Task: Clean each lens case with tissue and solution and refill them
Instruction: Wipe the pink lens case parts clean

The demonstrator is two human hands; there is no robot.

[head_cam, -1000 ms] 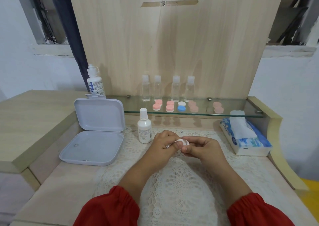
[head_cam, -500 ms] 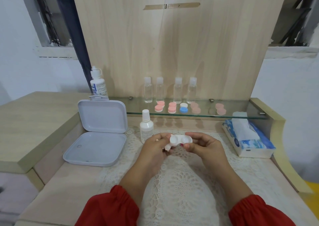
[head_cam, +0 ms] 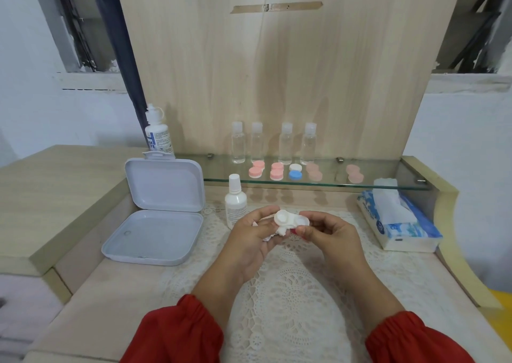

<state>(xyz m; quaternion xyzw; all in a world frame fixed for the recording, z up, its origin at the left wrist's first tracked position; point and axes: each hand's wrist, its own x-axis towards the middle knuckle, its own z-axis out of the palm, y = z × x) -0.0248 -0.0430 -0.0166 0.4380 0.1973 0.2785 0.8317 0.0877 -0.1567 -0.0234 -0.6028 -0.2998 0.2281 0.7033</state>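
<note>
A white lens case [head_cam: 291,219] with two open wells hangs above the lace mat, held between both hands. My right hand [head_cam: 329,233] pinches its right end. My left hand [head_cam: 253,233] holds its left end and a crumpled white tissue [head_cam: 279,231] that sits under the case. A small white solution bottle [head_cam: 235,203] stands just left of my hands. Several pink lens cases [head_cam: 256,169] and one blue and white lens case [head_cam: 295,172] lie on the glass shelf [head_cam: 388,181].
An open white plastic box [head_cam: 158,218] lies at the left. A larger solution bottle [head_cam: 158,135] stands behind it. Several clear small bottles [head_cam: 273,143] line the shelf's back. A tissue pack [head_cam: 399,218] sits at the right, a lace mat [head_cam: 291,293] under my hands.
My hands were pressed together round the case and tissue. They have drawn apart, and the case now shows its two open wells facing up, with the tissue beneath.
</note>
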